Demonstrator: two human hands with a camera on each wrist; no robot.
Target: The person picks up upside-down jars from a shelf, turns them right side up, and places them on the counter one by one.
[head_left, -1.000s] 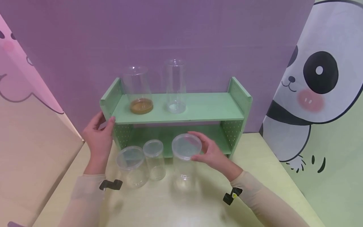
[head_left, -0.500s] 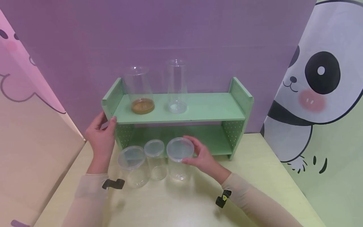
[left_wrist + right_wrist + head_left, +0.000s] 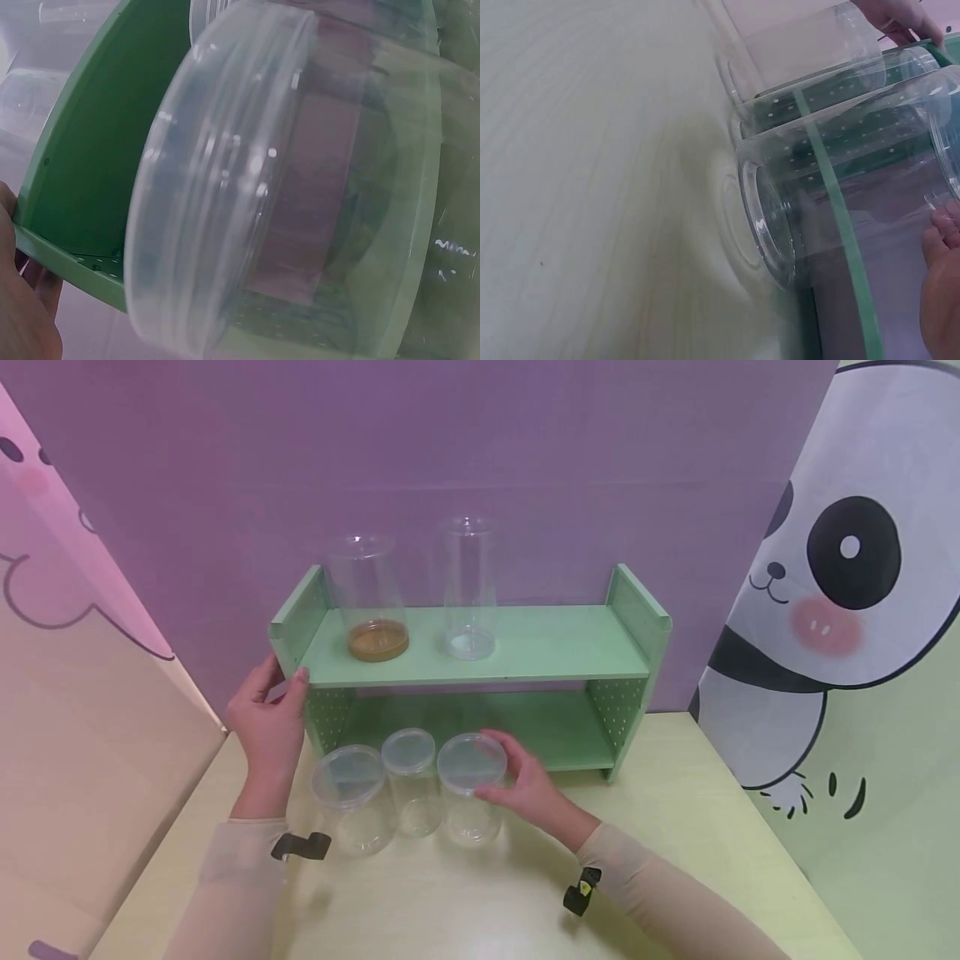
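My right hand (image 3: 531,791) grips a clear plastic jar (image 3: 471,814) just below its frosted lid, thumb in front and fingers behind. In the right wrist view, the jar's round base (image 3: 769,225) is right at the tabletop. Close on its left stands a narrower lidded jar (image 3: 417,802), and beyond that a wide lidded jar (image 3: 358,827), whose ridged lid (image 3: 217,180) fills much of the left wrist view. My left hand (image 3: 268,718) holds the left side panel of the green two-tier shelf (image 3: 555,643), thumb on the front edge and fingers behind.
On the upper tier stand a clear jar with a brown base (image 3: 377,642) and a tall, slim clear jar (image 3: 469,639). The shelf stands at the back of the pale wooden table (image 3: 675,827), before a purple wall (image 3: 525,443).
My right hand has brought its jar left and down, from apart on the right to close beside the narrow jar. The left hand has stayed on the shelf panel.
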